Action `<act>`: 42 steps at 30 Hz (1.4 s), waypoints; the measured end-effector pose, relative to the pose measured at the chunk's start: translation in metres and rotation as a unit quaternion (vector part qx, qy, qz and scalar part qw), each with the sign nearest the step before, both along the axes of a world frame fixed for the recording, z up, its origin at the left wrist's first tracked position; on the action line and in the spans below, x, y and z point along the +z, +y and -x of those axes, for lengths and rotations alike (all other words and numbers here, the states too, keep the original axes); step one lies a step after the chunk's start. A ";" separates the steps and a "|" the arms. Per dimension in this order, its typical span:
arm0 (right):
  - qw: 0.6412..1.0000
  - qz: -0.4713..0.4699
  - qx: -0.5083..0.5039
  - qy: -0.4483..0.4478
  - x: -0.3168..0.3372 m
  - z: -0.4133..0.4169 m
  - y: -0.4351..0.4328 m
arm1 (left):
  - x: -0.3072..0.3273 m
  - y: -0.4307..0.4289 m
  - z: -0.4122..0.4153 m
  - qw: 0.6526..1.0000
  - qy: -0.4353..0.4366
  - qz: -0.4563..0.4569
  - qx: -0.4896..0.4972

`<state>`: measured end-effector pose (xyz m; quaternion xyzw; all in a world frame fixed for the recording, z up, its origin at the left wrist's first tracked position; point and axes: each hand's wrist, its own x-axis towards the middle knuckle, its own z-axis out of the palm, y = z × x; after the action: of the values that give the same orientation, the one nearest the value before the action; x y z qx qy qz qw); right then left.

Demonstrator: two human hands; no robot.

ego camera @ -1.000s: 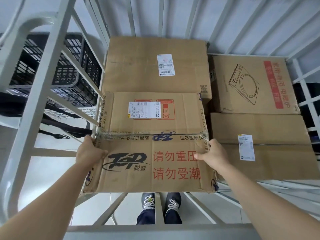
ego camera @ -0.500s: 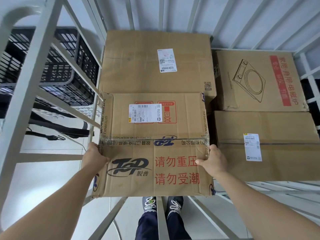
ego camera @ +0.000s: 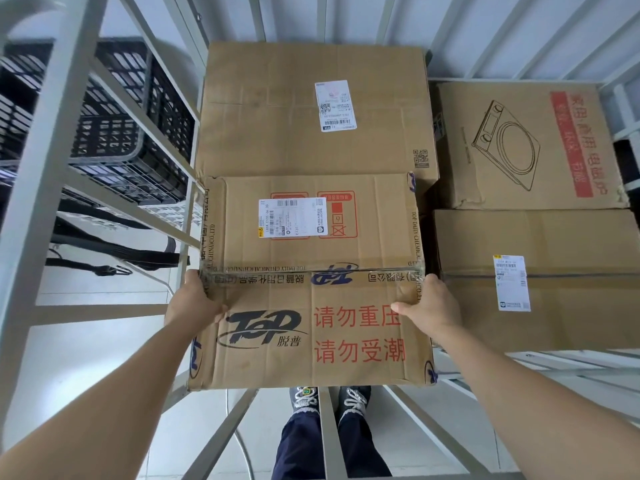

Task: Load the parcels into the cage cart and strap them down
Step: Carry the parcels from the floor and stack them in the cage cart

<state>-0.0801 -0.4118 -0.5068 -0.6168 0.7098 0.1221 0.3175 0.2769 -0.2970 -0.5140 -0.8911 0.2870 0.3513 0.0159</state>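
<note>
Head view: brown TOP box point(ego camera: 311, 334) low in the cage cart point(ego camera: 45, 188), front left, pushed close to the big box point(ego camera: 311, 109) behind, just beside the labelled box point(ego camera: 554, 306) on the right. Left hand point(ego camera: 194, 303) clamped on its left edge, right hand point(ego camera: 429, 306) clamped on its right edge, thumbs on top. Looks like stiff card, dented at the corners, with clear tape point(ego camera: 311, 271) across the middle. Probably not for squashing. Maybe a bit heavy. Best held low at both sides, never by the tape.
</note>
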 end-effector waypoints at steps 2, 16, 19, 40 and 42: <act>1.000 0.002 0.016 -0.003 -0.003 0.002 0.002 | -0.006 0.001 0.001 1.000 -0.011 0.009 0.002; 0.997 -0.080 0.002 -0.002 -0.009 -0.002 -0.016 | -0.015 -0.008 -0.005 1.000 0.009 -0.022 -0.004; 0.996 -0.083 0.012 0.006 0.000 -0.003 -0.013 | -0.006 -0.012 -0.002 0.999 0.025 -0.032 -0.007; 0.984 0.093 0.150 0.032 0.149 0.026 0.022 | 0.134 -0.085 0.106 0.904 -0.144 0.079 -0.394; 0.984 0.104 0.138 0.035 0.165 0.036 0.028 | 0.151 -0.091 0.122 0.886 -0.153 0.099 -0.427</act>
<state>-0.1163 -0.3838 -0.3418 -0.7338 0.6376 0.1114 0.2064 0.1545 -0.3879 -0.3634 -0.7221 0.6669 0.1397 0.1196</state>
